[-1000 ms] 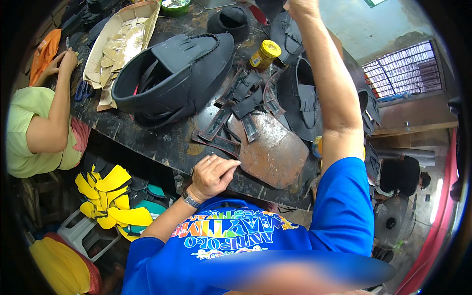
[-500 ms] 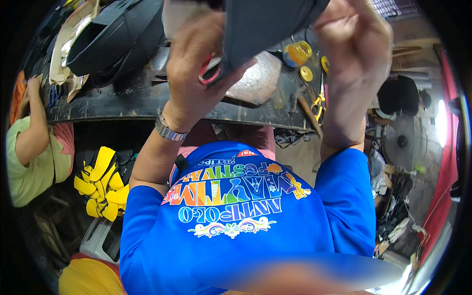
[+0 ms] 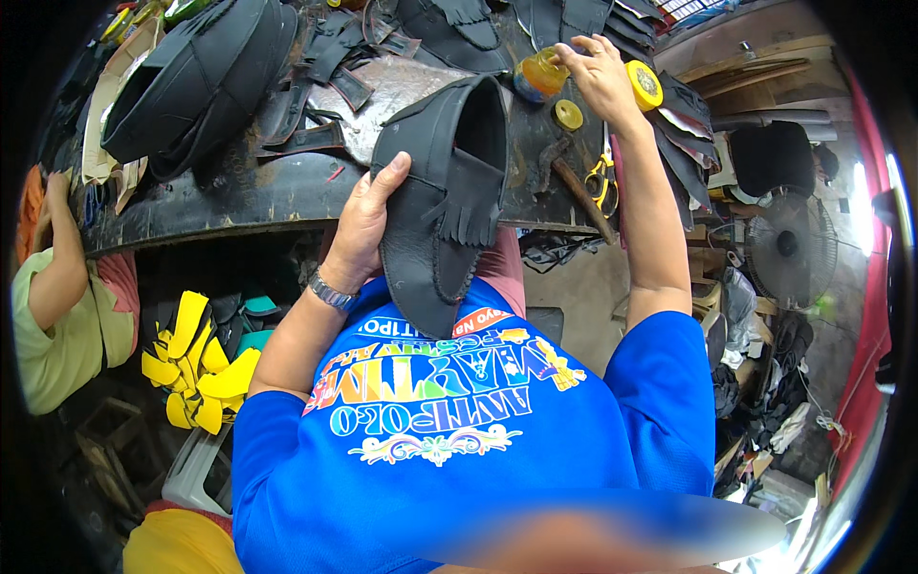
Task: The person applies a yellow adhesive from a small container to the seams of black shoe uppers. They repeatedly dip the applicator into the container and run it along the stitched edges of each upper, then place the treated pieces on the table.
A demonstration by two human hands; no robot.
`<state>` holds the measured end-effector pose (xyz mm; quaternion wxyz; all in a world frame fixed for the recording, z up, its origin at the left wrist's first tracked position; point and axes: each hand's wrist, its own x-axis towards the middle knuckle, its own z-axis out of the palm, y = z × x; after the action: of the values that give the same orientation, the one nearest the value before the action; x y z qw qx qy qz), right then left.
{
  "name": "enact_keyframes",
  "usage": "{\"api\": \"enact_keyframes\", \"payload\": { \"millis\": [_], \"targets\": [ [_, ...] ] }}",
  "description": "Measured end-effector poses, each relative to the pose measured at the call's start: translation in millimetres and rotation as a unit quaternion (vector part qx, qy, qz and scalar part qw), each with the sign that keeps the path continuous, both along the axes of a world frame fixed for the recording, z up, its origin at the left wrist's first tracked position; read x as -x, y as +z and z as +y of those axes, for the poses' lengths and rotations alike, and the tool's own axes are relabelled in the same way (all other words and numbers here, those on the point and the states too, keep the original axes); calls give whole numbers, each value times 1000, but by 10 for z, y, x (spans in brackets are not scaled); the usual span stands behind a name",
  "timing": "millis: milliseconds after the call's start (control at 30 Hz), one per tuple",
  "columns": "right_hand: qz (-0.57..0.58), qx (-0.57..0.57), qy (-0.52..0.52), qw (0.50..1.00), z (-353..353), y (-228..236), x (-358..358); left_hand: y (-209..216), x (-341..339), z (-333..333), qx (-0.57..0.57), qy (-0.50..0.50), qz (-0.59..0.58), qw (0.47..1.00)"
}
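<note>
In my left hand (image 3: 368, 220) is a black leather shoe upper (image 3: 421, 206), gripped at its side with the thumb on top. The upper has a fringed flap and a stitched, puckered seam; its toe points down toward my blue shirt. My right hand (image 3: 602, 81) stretches to the far right of the bench, its fingers apart and at the rim of a glass jar (image 3: 538, 78) with yellow-orange contents. Beside the jar lies a small yellow lid (image 3: 568, 115). A larger yellow round lid or tin (image 3: 645, 86) is just right of my right wrist.
On the dark workbench (image 3: 229, 206) lie a hammer (image 3: 581, 196), yellow-handled scissors (image 3: 603, 182), a pale slab (image 3: 368, 100) and black leather pieces (image 3: 335, 48). Larger black uppers (image 3: 201, 86) stand at left. Yellow cut pieces (image 3: 196, 368) are below. A co-worker (image 3: 72, 316) is at far left; a fan (image 3: 786, 244), right.
My left hand has lowered the black upper from close to the camera to the bench's near edge. My right hand has moved away from the upper, out to the glass jar.
</note>
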<state>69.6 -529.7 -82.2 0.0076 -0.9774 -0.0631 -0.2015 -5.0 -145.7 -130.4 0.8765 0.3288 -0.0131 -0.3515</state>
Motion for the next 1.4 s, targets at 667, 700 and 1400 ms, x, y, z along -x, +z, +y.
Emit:
{"api": "enact_keyframes", "payload": {
  "millis": [667, 700, 1400],
  "targets": [
    [-109, 42, -63, 991, 348, -169, 428, 90, -22, -119, 35, 38, 31, 998],
    [-80, 59, -70, 993, 409, -111, 498, 97, -29, -134, 35, 37, 33, 998],
    [-28, -391, 249, 885, 1774, 251, 1287, 306, 173, -149, -72, 27, -121, 990]
  ]
}}
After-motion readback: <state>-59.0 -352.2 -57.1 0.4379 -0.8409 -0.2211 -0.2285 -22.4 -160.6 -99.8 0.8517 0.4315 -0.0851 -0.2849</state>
